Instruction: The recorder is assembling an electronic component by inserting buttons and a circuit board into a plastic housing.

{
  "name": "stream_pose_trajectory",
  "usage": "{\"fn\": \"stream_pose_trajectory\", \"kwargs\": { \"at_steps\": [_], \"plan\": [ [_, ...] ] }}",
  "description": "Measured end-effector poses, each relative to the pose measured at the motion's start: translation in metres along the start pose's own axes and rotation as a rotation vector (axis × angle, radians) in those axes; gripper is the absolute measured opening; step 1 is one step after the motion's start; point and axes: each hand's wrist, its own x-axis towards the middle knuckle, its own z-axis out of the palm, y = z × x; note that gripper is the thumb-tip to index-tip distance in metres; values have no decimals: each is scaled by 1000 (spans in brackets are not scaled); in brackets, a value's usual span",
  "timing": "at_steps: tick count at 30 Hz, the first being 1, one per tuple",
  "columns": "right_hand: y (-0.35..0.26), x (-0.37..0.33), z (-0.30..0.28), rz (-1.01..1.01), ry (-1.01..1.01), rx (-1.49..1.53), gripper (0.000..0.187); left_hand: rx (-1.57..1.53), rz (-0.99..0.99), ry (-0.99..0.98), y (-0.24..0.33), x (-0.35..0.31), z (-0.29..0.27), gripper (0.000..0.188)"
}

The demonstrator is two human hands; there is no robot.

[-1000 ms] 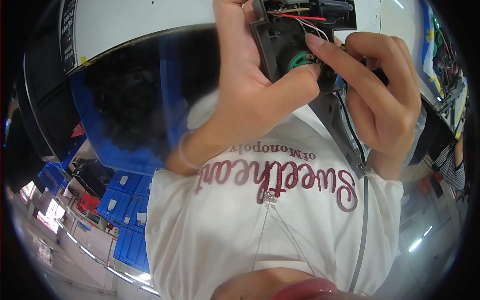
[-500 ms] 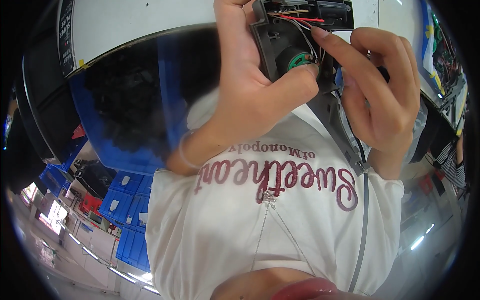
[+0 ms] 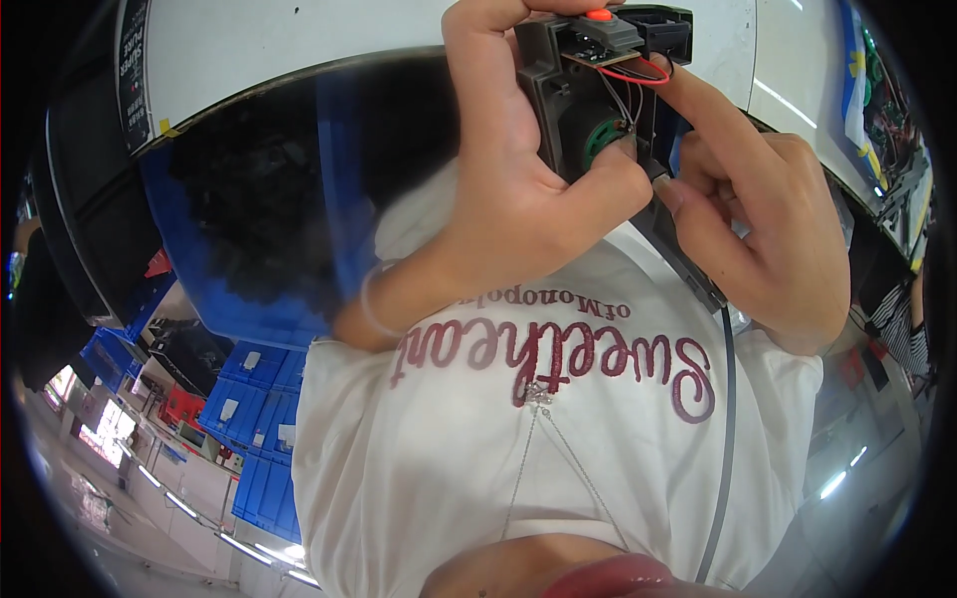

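Observation:
Near the top edge, a grey plastic housing (image 3: pixel 546 85) is held up in front of my chest, its inside exposed. My left hand (image 3: pixel 523 189) wraps its left side, with the thumb pressing by a round black part with a green face (image 3: pixel 601 138). Thin wires run from that part to a small circuit board (image 3: pixel 598 58) topped by a grey piece with an orange button (image 3: pixel 598 15). On the right, my right hand (image 3: pixel 763 199) touches a looped red wire (image 3: pixel 638 78) with its index fingertip. Its thumb rests against the housing's long handle (image 3: pixel 688 264); the other fingers curl, partly hidden.
A dark cable (image 3: pixel 726 419) hangs from the handle's end across my white shirt. The pale worktable (image 3: pixel 299 35) lies beyond. A blue bin (image 3: pixel 244 324) with dark contents is at the left, and stacked blue boxes (image 3: pixel 261 399) stand farther off. Loose wired parts (image 3: pixel 902 199) lie far right.
The board and orange button have swung into view as the housing tilted. The red wire now bends in a loop. My right thumb has come down to the handle.

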Motion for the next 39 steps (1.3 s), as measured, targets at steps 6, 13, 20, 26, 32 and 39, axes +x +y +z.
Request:
{"fn": "stream_pose_trajectory", "kwargs": {
  "at_steps": [6,13,20,26,32,39],
  "plan": [
    [-10,-5,-8,130,-99,55,62,-5,13,1,-3,0,0,75],
    [-6,-9,-11,-77,-96,-364,63,-13,16,-16,-5,-1,-4,75],
    [-7,-7,-8,-58,-112,-415,69,-8,33,-16,-4,-1,-6,74],
    [-6,-7,-10,-78,-118,-426,68,-8,41,-24,-6,-2,-8,74],
    [-6,-8,-12,-96,-120,-436,66,-7,47,-33,-7,-1,-8,73],
    [-9,-3,-8,-45,-131,-417,62,-3,61,-28,-7,-2,-12,73]
  ]
}}
